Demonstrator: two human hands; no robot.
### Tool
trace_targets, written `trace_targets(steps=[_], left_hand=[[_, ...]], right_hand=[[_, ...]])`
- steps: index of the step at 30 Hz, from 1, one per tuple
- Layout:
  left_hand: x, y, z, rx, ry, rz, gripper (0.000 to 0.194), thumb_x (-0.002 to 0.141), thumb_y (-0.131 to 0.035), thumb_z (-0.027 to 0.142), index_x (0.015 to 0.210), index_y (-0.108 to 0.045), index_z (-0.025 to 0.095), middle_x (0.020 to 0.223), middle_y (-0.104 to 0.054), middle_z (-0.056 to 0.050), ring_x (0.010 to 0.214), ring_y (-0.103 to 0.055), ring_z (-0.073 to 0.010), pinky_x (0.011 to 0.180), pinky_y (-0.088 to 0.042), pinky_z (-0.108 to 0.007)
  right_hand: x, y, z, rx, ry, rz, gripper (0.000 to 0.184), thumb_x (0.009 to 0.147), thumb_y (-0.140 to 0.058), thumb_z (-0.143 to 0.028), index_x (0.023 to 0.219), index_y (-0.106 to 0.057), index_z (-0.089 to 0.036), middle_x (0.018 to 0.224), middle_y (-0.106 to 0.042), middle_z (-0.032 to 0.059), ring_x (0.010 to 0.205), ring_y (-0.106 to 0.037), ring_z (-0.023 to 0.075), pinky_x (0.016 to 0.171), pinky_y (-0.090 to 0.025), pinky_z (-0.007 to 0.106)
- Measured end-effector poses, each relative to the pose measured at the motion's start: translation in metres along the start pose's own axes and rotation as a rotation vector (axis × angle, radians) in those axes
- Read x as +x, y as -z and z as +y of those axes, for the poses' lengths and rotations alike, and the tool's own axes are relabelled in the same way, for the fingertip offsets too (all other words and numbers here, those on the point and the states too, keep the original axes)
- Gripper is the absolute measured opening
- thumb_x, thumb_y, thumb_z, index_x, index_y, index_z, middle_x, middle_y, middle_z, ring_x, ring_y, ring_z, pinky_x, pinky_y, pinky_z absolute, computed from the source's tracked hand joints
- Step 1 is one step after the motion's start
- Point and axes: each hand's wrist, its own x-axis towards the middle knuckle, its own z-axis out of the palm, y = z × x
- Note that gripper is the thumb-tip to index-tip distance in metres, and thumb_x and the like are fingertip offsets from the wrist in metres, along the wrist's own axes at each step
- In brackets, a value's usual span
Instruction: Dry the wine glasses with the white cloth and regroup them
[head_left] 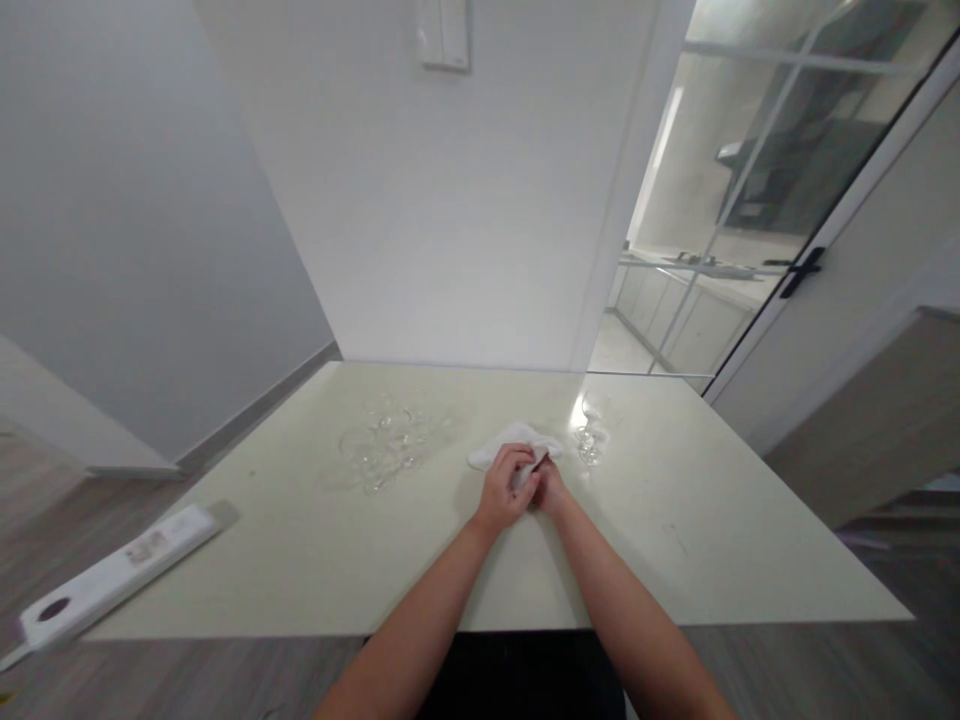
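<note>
A white cloth lies bunched on the pale table, partly lifted between my two hands. My left hand curls over the cloth from the left, fingers bent and pressed to it. My right hand closes on it from the right, its fingertips mostly hidden. Whether something small sits inside the folds cannot be made out. Left of the cloth, several clear, rounded pieces lie in a loose cluster. A smaller group of similar clear pieces is to the right, near a bright reflection.
The pale table meets a white wall at its far edge. A long white object with a dark oval hole juts over the left edge. At the right stands a glazed door with a black handle.
</note>
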Motion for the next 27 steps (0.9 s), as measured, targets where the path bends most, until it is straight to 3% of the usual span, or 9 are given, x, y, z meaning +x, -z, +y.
trace_targets(steps=[2, 4, 10, 13, 17, 23, 27], left_hand=[[-0.003, -0.002, 0.001, -0.045, -0.011, -0.056, 0.019, 0.085, -0.057, 0.029, 0.100, -0.060, 0.018, 0.106, -0.061, -0.012, 0.103, -0.058, -0.0225, 0.082, -0.049, -0.035], [-0.002, -0.003, -0.002, -0.095, 0.080, 0.013, 0.020, 0.087, -0.055, 0.032, 0.101, -0.059, 0.018, 0.103, -0.062, -0.010, 0.094, -0.061, -0.0198, 0.075, -0.050, -0.031], [0.014, 0.013, -0.032, -0.308, 0.564, 0.719, 0.038, 0.088, -0.051, 0.040, 0.121, -0.041, 0.024, 0.097, -0.056, -0.002, 0.060, -0.058, -0.0080, 0.046, -0.043, -0.018], [0.019, 0.026, -0.048, -0.336, 0.704, 0.897, 0.048, 0.087, -0.050, 0.037, 0.130, -0.031, 0.026, 0.099, -0.055, -0.002, 0.058, -0.058, -0.0070, 0.044, -0.043, -0.017], [0.022, 0.038, -0.062, -0.371, 0.762, 0.960, 0.063, 0.087, -0.049, 0.036, 0.140, -0.015, 0.030, 0.107, -0.056, -0.005, 0.062, -0.061, -0.0082, 0.047, -0.046, -0.018], [0.029, 0.050, -0.073, -0.553, 0.748, 0.914, 0.082, 0.087, -0.052, 0.029, 0.144, 0.007, 0.039, 0.116, -0.059, -0.006, 0.073, -0.068, -0.0110, 0.060, -0.053, -0.022], [0.030, 0.056, -0.076, -0.656, 0.721, 0.872, 0.087, 0.087, -0.055, 0.025, 0.143, 0.009, 0.041, 0.127, -0.056, -0.007, 0.081, -0.070, -0.0116, 0.069, -0.055, -0.024]], right_hand=[[0.000, 0.003, -0.001, 0.004, -0.043, 0.017, 0.014, 0.068, -0.061, -0.035, 0.061, -0.058, -0.023, 0.051, -0.059, -0.0021, 0.064, -0.064, 0.0198, 0.067, -0.055, 0.031], [-0.001, 0.005, -0.001, 0.007, -0.041, 0.001, 0.018, 0.068, -0.063, -0.040, 0.067, -0.062, -0.022, 0.055, -0.063, -0.0004, 0.070, -0.066, 0.0218, 0.068, -0.055, 0.033], [-0.006, 0.002, -0.004, 0.035, 0.009, 0.059, 0.034, 0.067, -0.067, -0.052, 0.081, -0.072, -0.021, 0.084, -0.075, 0.0034, 0.083, -0.068, 0.0212, 0.076, -0.055, 0.030], [-0.009, -0.002, -0.007, 0.027, -0.001, 0.069, 0.031, 0.070, -0.065, -0.052, 0.080, -0.074, -0.024, 0.088, -0.075, 0.0033, 0.084, -0.068, 0.0197, 0.079, -0.054, 0.029], [-0.011, -0.003, -0.009, -0.014, 0.000, 0.062, 0.032, 0.071, -0.062, -0.055, 0.079, -0.074, -0.027, 0.091, -0.075, 0.0028, 0.087, -0.067, 0.0215, 0.084, -0.053, 0.032], [-0.006, 0.005, -0.004, -0.073, 0.034, 0.115, 0.035, 0.067, -0.064, -0.063, 0.073, -0.072, -0.029, 0.083, -0.075, 0.0029, 0.087, -0.067, 0.0245, 0.082, -0.053, 0.037], [-0.006, 0.007, -0.002, -0.066, 0.030, 0.094, 0.038, 0.064, -0.065, -0.065, 0.073, -0.072, -0.028, 0.081, -0.075, 0.0030, 0.083, -0.067, 0.0246, 0.077, -0.054, 0.037]])
